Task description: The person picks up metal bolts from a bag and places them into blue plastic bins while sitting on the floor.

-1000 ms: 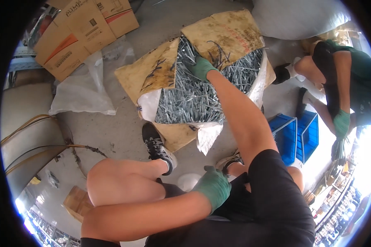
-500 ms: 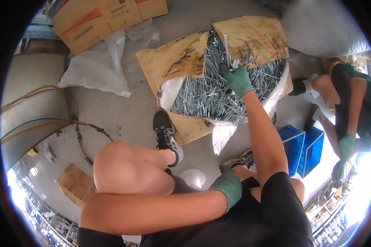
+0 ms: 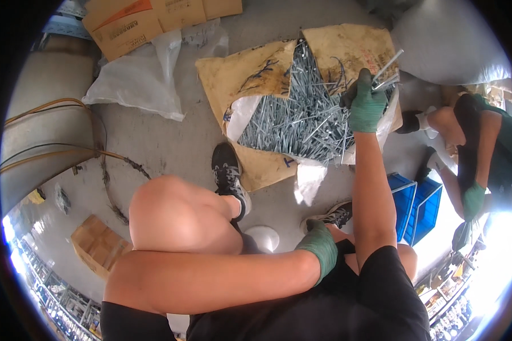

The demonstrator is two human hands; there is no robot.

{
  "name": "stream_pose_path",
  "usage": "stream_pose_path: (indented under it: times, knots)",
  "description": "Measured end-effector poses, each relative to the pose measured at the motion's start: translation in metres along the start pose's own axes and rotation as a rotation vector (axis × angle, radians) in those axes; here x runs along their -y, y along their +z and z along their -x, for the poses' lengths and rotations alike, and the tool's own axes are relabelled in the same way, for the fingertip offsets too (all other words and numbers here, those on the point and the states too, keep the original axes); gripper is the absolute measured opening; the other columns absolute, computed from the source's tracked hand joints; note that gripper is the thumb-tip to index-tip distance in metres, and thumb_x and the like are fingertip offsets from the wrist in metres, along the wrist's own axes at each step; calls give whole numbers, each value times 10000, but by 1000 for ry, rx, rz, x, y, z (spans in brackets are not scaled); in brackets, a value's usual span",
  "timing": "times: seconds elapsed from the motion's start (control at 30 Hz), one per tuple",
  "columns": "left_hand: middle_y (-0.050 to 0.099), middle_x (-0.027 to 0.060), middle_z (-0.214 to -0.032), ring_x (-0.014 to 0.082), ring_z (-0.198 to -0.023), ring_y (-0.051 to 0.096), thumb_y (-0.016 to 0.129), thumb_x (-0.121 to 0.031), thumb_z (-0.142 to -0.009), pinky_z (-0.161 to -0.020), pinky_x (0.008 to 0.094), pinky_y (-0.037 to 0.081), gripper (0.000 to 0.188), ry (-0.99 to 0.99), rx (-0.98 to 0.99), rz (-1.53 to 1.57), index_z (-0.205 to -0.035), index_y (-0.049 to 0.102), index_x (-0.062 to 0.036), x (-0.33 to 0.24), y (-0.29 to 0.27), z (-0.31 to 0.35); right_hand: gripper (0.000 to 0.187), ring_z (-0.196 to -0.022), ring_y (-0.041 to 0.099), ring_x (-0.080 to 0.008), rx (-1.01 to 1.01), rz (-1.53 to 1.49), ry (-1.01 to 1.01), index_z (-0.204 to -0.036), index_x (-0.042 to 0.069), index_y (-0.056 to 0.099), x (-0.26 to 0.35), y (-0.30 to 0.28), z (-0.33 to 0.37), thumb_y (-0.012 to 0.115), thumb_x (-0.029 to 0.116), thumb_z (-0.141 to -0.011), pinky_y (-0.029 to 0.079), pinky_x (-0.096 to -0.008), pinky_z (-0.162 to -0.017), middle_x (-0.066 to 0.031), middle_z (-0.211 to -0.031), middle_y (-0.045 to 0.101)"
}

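My right hand [image 3: 366,108], in a green glove with dark fingers, closes around a few long metal bolts [image 3: 388,69] whose ends stick out up and to the right. It is over the right part of a heap of similar silvery bolts [image 3: 293,128]. The heap lies in a torn brown paper sack [image 3: 250,71] with a white inner lining. My left hand [image 3: 320,250], gloved in green, rests low across my lap near my right shoe; its fingers are mostly hidden, and nothing shows in it.
Two blue crates [image 3: 424,213] stand right of my legs, near a crouching person [image 3: 489,136] with green gloves. A clear plastic bag [image 3: 139,82] and flattened cardboard [image 3: 153,28] lie far left. Hoses [image 3: 68,150] run at left, above a small carton [image 3: 99,245]. A full whitish sack [image 3: 449,40] bulges far right.
My right hand has moved right across the heap, and the bolts in it have tipped from nearly upright toward the right. My left hand has hardly moved.
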State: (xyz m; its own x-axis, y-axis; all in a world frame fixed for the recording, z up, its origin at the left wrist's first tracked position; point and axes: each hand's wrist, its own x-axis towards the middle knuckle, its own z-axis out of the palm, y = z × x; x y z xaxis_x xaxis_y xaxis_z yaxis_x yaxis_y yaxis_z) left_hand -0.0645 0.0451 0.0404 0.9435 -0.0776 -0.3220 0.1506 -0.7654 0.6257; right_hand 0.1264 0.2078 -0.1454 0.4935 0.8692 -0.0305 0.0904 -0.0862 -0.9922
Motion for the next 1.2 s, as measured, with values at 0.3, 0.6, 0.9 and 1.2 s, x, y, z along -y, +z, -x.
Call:
stream_pose_path:
  times: [0.3, 0.6, 0.9, 1.2]
  knots:
    - [735, 136, -968, 282, -909, 710, 701, -208, -799, -763, 420, 522, 207, -181, -118, 57, -968, 753, -99, -2, 26, -52, 505, -446, 253, -117, -91, -438, 219, -657, 200, 352, 65, -49, -9, 680, 420, -971, 191, -289, -430, 49, -550, 254]
    - [645, 129, -990, 297, -902, 628, 666, -233, -948, -876, 410, 501, 245, -230, -1545, 846, -1018, 626, -1, 47, -28, -41, 414, -431, 267, -37, 151, -709, 307, -718, 173, 458, 232, -92, 60, 600, 398, -1036, 203, -209, -384, 83, -594, 297]
    - [661, 65, -877, 101, -609, 500, 329, -780, -971, -527, 225, 375, 816, -148, -477, 1661, -1179, 644, -57, -11, -13, -38, 350, -436, 265, -62, 283, -909, 309, -809, 190, 478, 246, -143, 118, 650, 427, -1001, 213, -246, -386, 83, -583, 297]
    - [576, -1, -733, 56, -569, 445, 554, -481, -1009, -507, 229, 347, 444, -289, -571, 1328, -1134, 642, -64, -50, -8, -54, 349, -474, 308, -70, 125, -804, 362, -797, 189, 450, 212, -178, 143, 620, 392, -1023, 265, -257, -431, 69, -608, 326]
